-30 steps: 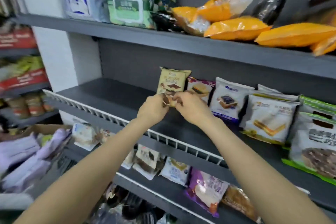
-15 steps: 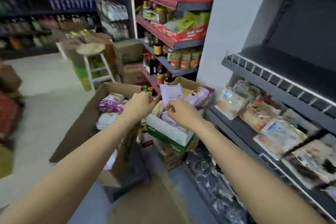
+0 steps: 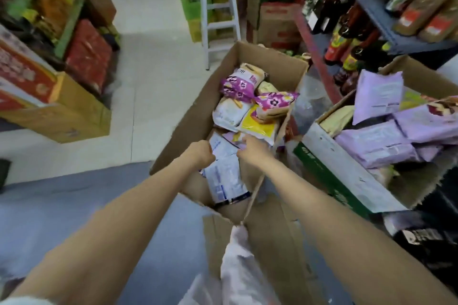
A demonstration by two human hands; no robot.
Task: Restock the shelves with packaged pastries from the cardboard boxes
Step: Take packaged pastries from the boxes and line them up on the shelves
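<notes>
**Back at the box, plenty left to shelve**

Head view, looking down into the aisle. Both hands are inside the open cardboard box on the floor. The left hand is curled into a fist at the upper edge of a white-and-blue pastry packet standing against the near wall of the box; it appears to pinch that edge, though the fingertips are hidden. The right hand is curled too, knuckles up, fingers at the same packet's top or a pale purple one just behind it. I cannot tell which, nor whether it has a real hold.

Deeper in the box lies a loose heap: two magenta flowered packets, a white one, a yellow-and-white one, and tan ones at the far end. It is well stocked, not near bottom.

To the right, touching or just beside the first, a second box with white and green sides holds a stack of lilac packets, apparently untouched.

The pastry shelves are out of view, so what is already placed cannot be judged here. Going by the boxes alone, this is a pick in progress and the larger share of the job seems to remain.

A white stool stands beyond the box; sauce bottles line the shelf at right.
</notes>
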